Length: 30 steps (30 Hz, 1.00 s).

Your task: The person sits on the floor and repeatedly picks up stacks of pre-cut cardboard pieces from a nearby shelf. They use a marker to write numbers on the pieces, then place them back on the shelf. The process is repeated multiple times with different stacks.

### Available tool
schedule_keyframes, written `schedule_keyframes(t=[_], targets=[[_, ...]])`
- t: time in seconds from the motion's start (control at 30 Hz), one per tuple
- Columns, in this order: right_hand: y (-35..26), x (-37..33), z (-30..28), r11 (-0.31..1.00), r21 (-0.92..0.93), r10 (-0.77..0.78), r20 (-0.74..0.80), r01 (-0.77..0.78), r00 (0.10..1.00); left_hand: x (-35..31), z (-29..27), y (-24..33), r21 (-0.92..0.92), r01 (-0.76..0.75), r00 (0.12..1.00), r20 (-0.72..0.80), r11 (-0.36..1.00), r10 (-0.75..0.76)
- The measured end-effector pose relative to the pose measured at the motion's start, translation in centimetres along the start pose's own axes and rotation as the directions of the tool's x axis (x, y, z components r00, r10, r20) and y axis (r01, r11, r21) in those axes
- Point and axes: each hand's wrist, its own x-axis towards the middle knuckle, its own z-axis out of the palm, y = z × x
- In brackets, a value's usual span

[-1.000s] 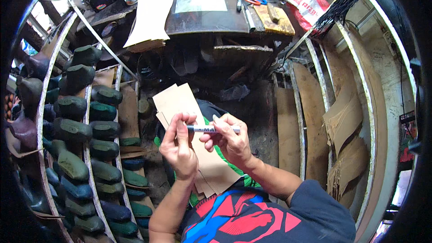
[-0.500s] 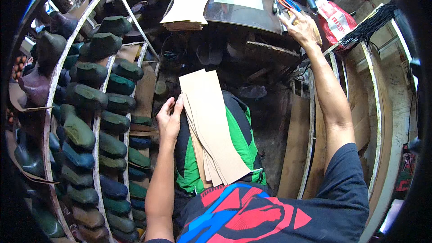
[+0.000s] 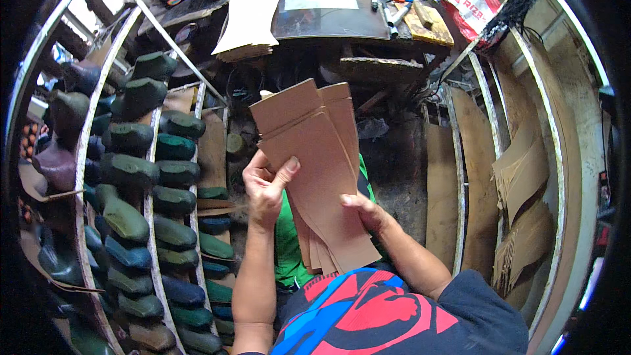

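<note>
Left hand (image 3: 264,190), one; right hand (image 3: 369,214), one: both closed on sheets (image 3: 322,164) over the lap (image 3: 287,256), undersides hidden. Sheets: several, overlapped past counting. Bench (image 3: 328,25): one, shadowed beneath. Bag (image 3: 468,5): one. Lasts (image 3: 125,218), left: many, outermost indistinct.

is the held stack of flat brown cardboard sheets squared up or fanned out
Fanned out: the flat brown cardboard sheets spread at slightly different angles, with staggered upper edges and separate lower corners showing.

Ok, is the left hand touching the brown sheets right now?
Touching. The head view shows the left hand with its thumb laid over the front of the brown sheets, no gap between.
</note>
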Motion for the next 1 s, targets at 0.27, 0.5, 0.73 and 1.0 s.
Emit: schedule_keyframes(t=[0.27, 0.5, 0.73, 1.0], targets=[[-2.5, -0.4, 0.5, 0.914, 0.397, -0.090, 0.007, 0.079, 0.996, -0.7, 2.1, -1.2, 0.257, 0.194, 0.979, 0.012, 0.947, -0.204], [-2.4, -1.1, -2.3, 0.921, 0.389, 0.028, -0.103, 0.015, 0.994, -4.8, 2.5, -2.3, 0.261, 0.273, 0.950, 0.078, 0.926, -0.303], [-2.2, -2.2, -2.7, 0.945, 0.292, -0.099, -0.169, 0.146, 0.981, -4.4, -1.9, -1.3, -0.276, 0.209, 0.945, -0.191, 0.938, -0.267], [-2.7, -1.7, -0.5, 0.975, 0.034, -0.203, -0.250, 0.218, 0.947, -5.2, 0.0, -1.6, -0.120, 0.307, 0.945, -0.081, 0.944, -0.317]])
